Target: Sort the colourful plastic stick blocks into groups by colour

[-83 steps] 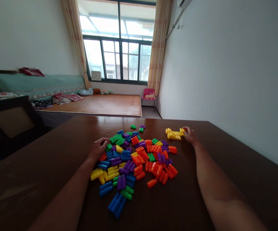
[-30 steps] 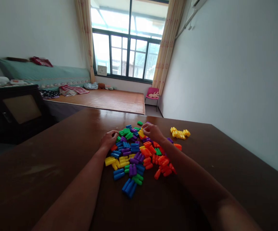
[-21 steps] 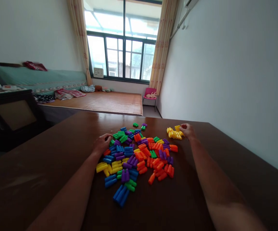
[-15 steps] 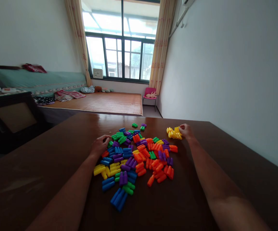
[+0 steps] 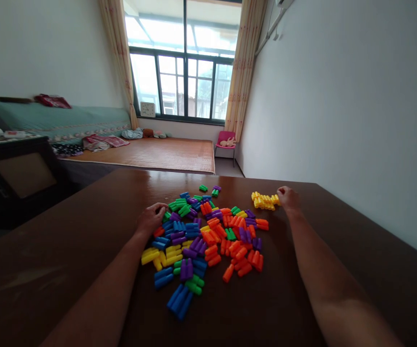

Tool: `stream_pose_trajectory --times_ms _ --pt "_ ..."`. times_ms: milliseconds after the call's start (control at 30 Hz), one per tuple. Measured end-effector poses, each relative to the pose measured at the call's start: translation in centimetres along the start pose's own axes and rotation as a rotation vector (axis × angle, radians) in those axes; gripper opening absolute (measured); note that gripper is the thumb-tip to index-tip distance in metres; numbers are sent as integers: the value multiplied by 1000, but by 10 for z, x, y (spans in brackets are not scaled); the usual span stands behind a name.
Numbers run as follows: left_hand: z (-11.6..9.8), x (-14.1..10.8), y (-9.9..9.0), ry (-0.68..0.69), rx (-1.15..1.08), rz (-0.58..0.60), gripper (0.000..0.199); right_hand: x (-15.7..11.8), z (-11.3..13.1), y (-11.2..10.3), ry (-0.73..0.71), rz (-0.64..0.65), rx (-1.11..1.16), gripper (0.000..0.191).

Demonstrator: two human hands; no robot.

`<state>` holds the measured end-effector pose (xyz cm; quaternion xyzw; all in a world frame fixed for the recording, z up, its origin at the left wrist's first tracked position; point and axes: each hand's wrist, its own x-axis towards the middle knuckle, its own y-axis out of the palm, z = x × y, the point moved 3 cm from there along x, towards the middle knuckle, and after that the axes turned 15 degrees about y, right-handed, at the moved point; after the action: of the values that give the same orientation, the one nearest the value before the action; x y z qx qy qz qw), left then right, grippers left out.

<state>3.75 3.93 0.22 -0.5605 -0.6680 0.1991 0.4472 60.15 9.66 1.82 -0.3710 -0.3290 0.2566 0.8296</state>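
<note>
Many plastic building blocks, made of joined tubes, lie in a loose pile on the brown table [image 5: 266, 308]. Orange blocks [image 5: 235, 248] fill its right side; blue blocks [image 5: 180, 300], purple blocks [image 5: 186, 270], green blocks [image 5: 179, 206] and yellow blocks [image 5: 161, 256] are mixed on the left. At the pile's left edge my left hand [image 5: 152, 219] rests with curled fingers beside a green block; what they hold, if anything, is hidden. Apart from the pile, a cluster of yellow blocks [image 5: 264, 200] lies far right. My right hand [image 5: 288, 197] pinches a yellow block at its right end.
Beyond the table is a bed [image 5: 158, 154] with clothes and a mat. A dark cabinet [image 5: 17, 168] stands at left, a pink chair [image 5: 226, 140] near the window. A white wall [image 5: 338, 106] runs along the right. Two small green and purple blocks lie behind the pile.
My right hand has shifted slightly right, and the yellow cluster now reaches farther right toward its fingertips. My left hand stays in place by the green blocks.
</note>
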Motion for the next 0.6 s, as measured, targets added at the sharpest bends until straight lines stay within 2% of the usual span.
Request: stream_pose_trajectory --times_ms 233,467,600 --pt "5 2 3 19 -26 -5 34 1 -31 13 170 133 -17 36" --pt "2 1 1 23 -39 -25 31 0 -29 22 147 138 39 34" --pt "0 0 1 27 -46 -23 31 0 -23 11 141 93 87 36"
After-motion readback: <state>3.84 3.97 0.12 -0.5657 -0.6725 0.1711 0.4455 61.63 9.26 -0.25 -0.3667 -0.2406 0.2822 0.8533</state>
